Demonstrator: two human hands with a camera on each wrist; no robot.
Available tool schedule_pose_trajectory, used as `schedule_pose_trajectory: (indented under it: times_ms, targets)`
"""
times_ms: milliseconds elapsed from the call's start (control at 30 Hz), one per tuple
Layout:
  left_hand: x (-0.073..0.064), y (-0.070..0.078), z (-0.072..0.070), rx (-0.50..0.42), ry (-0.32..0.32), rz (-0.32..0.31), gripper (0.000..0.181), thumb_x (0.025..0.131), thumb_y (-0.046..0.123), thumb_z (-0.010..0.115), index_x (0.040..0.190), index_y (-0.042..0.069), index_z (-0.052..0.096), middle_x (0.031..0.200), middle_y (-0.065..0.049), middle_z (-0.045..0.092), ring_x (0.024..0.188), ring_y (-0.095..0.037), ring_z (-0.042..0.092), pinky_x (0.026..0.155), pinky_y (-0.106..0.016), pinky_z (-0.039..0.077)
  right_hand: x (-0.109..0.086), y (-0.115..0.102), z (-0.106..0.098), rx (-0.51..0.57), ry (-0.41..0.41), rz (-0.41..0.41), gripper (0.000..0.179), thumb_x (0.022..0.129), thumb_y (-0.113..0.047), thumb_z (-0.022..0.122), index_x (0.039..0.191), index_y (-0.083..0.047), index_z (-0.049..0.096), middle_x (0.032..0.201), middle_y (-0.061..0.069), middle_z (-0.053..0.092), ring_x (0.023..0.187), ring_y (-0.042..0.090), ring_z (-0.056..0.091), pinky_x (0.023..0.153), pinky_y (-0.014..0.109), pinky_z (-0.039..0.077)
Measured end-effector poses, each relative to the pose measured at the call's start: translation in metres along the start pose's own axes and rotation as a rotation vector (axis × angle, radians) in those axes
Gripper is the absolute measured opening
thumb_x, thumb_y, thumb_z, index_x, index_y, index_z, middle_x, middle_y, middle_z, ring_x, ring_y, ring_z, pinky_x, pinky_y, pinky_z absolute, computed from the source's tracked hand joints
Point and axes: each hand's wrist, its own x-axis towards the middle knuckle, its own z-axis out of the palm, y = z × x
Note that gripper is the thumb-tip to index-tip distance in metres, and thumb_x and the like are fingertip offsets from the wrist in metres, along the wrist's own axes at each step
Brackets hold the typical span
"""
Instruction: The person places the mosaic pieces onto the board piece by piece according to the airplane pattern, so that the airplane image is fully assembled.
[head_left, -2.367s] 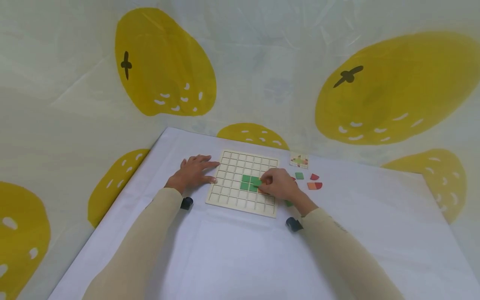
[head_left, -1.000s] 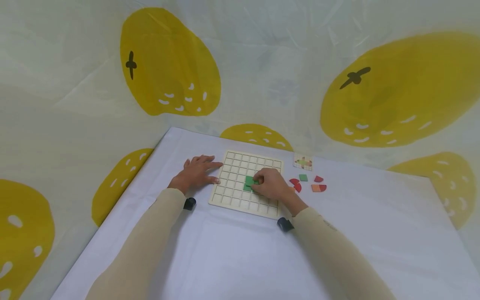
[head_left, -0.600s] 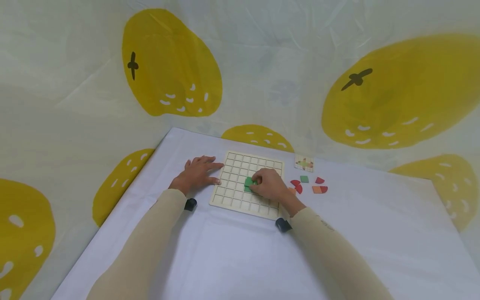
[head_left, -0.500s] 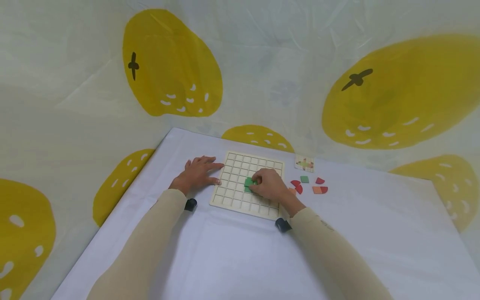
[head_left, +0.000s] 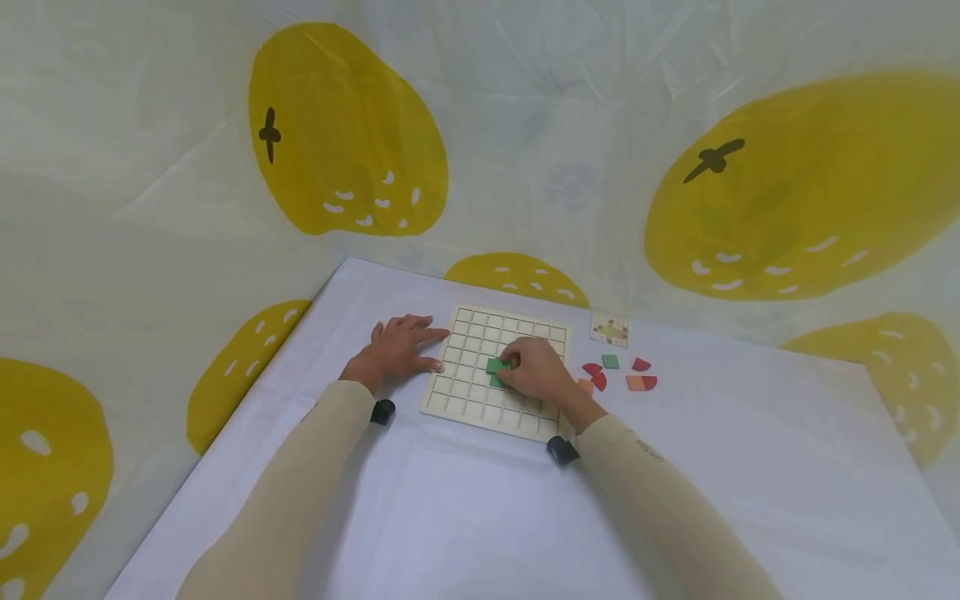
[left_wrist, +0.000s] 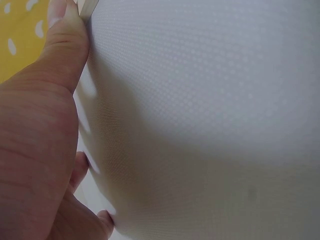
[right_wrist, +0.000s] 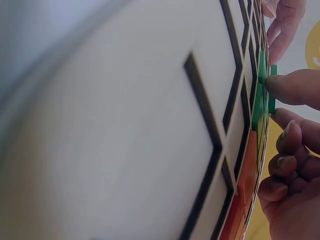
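Observation:
Between thumb and fingertips, my right hand point(head_left: 536, 368) pinches a green square tile point(head_left: 496, 365) over the middle of the pale wooden grid board point(head_left: 465, 392). The right wrist view shows this tile edge-on, just off the board. Below it, flat green tiles point(right_wrist: 257, 107), an orange tile point(right_wrist: 247, 167) and a red piece point(right_wrist: 232, 220) lie in the grid; in the head view my hand hides most of them. My left hand point(head_left: 393, 348), fingers extended, rests on the cloth with thumb and forefinger at the board's left edge.
Right of the board lie red quarter-round pieces point(head_left: 597, 380), a green square point(head_left: 611, 362), an orange square point(head_left: 636, 382) and another orange piece point(head_left: 586, 386). A pattern card point(head_left: 611, 330) lies behind them. White cloth point(head_left: 480, 517) covers the table, against a lemon-printed curtain point(head_left: 525, 150).
My right hand has moved left across the board with the green tile, from the right side of the green block to its upper left. My left hand stays at the board's edge.

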Motion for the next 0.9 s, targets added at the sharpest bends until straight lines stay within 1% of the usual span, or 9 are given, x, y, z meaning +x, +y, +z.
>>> schedule_pose_trajectory:
  times_ms: [133,467,900]
  targets:
    - [0.0007,-0.0004,0.0005,0.009,0.002,-0.001,0.075,0.091,0.063,0.069,0.158,0.044,0.041,0.174,0.002,0.027,0.161,-0.039,0.021,0.128,-0.072,0.01,0.0012,-0.0016,0.0007,-0.012,0.011,-0.007,0.024,0.091,-0.024,0.078,0.109,-0.008,0.08,0.081,0.004,0.059,0.082,0.018,0.054,0.071,0.029,0.042]
    - [0.0011,-0.0013,0.0021,0.018,0.0,0.002,0.075,0.09,0.064,0.069,0.158,0.045,0.041,0.174,0.003,0.026,0.161,-0.038,0.019,0.128,-0.072,0.009,0.0036,-0.0069,0.0023,-0.034,0.011,0.019,0.025,0.091,-0.026,0.078,0.11,-0.009,0.079,0.087,0.004,0.062,0.083,0.018,0.055,0.07,0.028,0.043]
    - [0.001,-0.0024,0.0021,0.015,0.01,0.015,0.076,0.09,0.065,0.068,0.158,0.045,0.041,0.174,0.002,0.027,0.16,-0.039,0.022,0.128,-0.072,0.009,0.0087,-0.0076,0.0065,-0.006,0.028,0.03,0.027,0.091,-0.027,0.08,0.111,-0.008,0.079,0.091,0.005,0.066,0.089,0.021,0.056,0.077,0.031,0.047]
